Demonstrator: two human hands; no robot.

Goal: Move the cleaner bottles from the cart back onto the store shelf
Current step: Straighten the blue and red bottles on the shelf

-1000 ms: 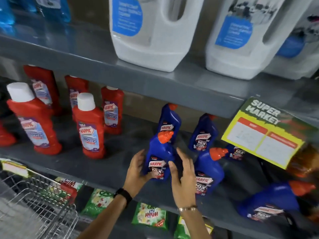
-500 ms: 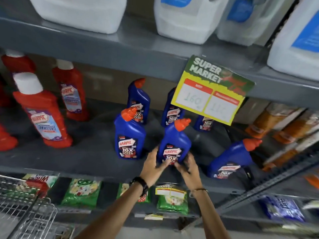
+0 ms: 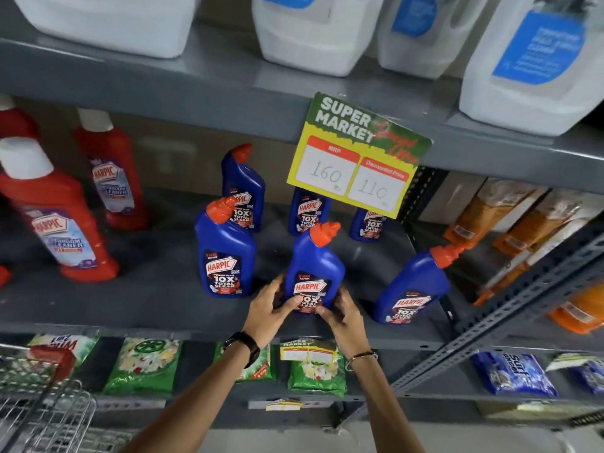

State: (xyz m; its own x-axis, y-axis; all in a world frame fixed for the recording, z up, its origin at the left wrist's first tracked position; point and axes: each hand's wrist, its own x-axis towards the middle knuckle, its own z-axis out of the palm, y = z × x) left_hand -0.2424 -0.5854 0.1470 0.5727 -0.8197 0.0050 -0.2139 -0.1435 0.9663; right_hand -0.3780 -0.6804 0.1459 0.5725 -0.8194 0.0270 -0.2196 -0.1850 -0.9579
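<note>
Head view: left hand [image 3: 273, 305] and right hand [image 3: 343, 313] both grasp the base of one blue bottle [image 3: 313, 266], upright near the front edge of the grey shelf [image 3: 157, 295]. More blue bottles stand just beside and behind it; cart [image 3: 42, 407] at lower left.

This is a shop aisle, most likely a supermarket. Grey metal shelving [image 3: 196, 93] carries rows of identical goods: blue cleaner bottles [image 3: 225, 256], red cleaner bottles [image 3: 62, 230], white jugs [image 3: 313, 31] and detergent packets [image 3: 143, 367]. A hanging price card [image 3: 359, 155] reads "Super Market", and a wire cart [image 3: 42, 407] stands at lower left.
</note>
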